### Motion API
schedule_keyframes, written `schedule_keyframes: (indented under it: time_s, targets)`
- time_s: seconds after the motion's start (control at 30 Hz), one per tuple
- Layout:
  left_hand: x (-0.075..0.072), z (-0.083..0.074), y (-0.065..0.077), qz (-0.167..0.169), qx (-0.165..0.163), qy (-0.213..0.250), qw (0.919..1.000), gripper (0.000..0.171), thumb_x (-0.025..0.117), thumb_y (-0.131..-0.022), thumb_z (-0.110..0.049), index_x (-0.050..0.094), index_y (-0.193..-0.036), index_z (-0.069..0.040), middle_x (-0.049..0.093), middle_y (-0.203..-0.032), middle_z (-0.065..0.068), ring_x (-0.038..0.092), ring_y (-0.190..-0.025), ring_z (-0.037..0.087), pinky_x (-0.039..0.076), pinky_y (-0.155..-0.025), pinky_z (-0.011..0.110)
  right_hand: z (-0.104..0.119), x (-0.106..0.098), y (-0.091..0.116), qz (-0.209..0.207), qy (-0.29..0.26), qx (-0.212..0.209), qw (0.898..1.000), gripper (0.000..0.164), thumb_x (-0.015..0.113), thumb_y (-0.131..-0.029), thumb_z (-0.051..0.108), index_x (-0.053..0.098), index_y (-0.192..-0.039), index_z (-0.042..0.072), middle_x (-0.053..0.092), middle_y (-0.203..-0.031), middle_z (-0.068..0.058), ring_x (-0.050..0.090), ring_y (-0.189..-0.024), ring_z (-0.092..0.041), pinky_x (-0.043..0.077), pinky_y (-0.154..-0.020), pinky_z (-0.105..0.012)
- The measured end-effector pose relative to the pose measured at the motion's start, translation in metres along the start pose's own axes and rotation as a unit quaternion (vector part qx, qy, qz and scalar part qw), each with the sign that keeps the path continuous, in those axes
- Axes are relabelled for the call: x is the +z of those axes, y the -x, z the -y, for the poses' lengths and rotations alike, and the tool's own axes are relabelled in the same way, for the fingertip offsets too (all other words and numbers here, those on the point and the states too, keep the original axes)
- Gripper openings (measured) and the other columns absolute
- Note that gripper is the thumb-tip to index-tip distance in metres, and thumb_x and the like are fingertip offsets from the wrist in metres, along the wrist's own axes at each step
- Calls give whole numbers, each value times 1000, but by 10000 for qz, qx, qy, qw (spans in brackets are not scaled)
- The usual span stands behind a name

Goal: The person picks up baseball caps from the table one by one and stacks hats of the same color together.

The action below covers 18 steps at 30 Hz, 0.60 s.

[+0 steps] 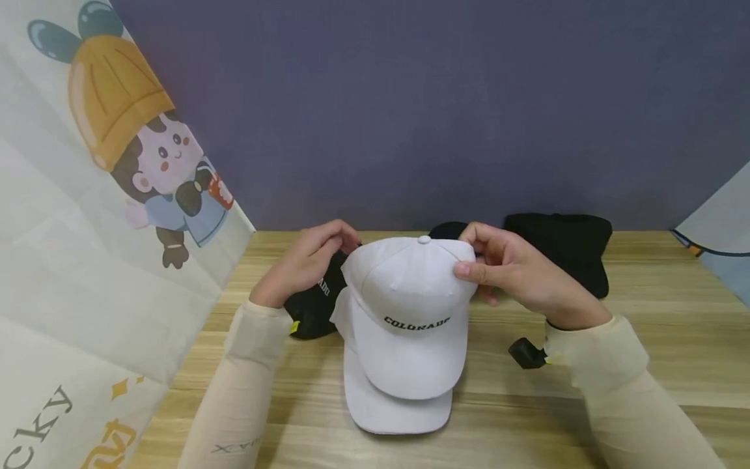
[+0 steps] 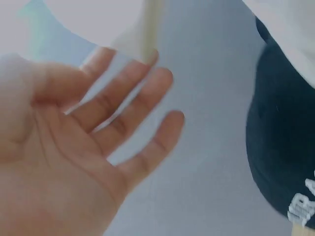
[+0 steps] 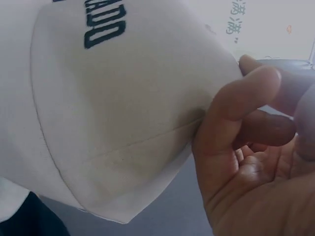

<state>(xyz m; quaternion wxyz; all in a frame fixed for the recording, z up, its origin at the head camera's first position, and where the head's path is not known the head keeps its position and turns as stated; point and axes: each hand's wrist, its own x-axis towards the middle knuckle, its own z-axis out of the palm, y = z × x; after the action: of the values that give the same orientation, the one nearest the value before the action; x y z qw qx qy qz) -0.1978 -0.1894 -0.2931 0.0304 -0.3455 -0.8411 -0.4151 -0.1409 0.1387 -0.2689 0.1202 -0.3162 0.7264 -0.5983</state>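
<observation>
A white baseball cap (image 1: pixel 410 286) lettered COLORADO hangs over a second white cap (image 1: pixel 398 410), whose brim shows below it. My right hand (image 1: pixel 515 270) pinches the upper cap's crown near its right edge, thumb in front and fingers behind. In the right wrist view, that cap's crown (image 3: pixel 128 108) fills the left side, beside the bent fingers. My left hand (image 1: pixel 310 257) is at the upper cap's left rear edge. The left wrist view shows this hand (image 2: pixel 98 118) with loosely spread fingers, their tips by a white edge; whether they touch it I cannot tell.
A black cap (image 1: pixel 323 296) with white lettering lies behind the white caps at left, partly hidden. Another black cap (image 1: pixel 562 247) sits at the back right, against the grey-blue wall (image 1: pixel 445 117). Beneath everything is a wood-grain table (image 1: pixel 656 326). A cartoon-printed sheet (image 1: pixel 88 228) borders the left side.
</observation>
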Motion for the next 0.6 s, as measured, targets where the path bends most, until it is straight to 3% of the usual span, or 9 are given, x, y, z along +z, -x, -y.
schedule_keyframes:
  time_s: [0.13, 0.27, 0.4, 0.6]
  targets:
    - [2, -26, -4, 309, 40, 326, 9990, 26, 35, -100, -25, 58, -110, -18, 58, -108, -4, 53, -101, 11, 37, -88, 32, -11, -9, -7, 177, -196, -54, 9996, 15, 53, -91, 11, 44, -102, 4, 49, -87, -19, 40, -52, -25, 35, -43, -40]
    - [9, -42, -9, 836, -61, 562, 9949, 25, 43, -97, -31, 56, -112, -15, 55, -106, 0, 51, -95, 15, 39, -81, 33, -21, -18, -12, 287, -296, -82, 9991, 15, 53, -90, 9, 44, -100, 3, 48, -85, -20, 39, -50, -25, 35, -42, -40]
    - [17, -36, -16, 1128, -262, 357, 9926, 30, 57, -88, -42, 54, -109, -21, 54, -99, -2, 50, -84, 13, 41, -72, 33, -27, -27, -16, 326, -271, 139, 9990, 19, 56, -89, 14, 44, -100, 3, 47, -86, -22, 40, -53, -26, 35, -43, -40]
    - [25, -22, -27, 1402, -334, 5, 9896, 47, 68, -75, -52, 50, -110, -26, 57, -100, -5, 53, -86, 11, 43, -72, 31, -35, -42, -23, 424, -115, 513, 9977, 27, 58, -89, 22, 43, -102, 4, 47, -91, -23, 41, -55, -28, 38, -47, -41]
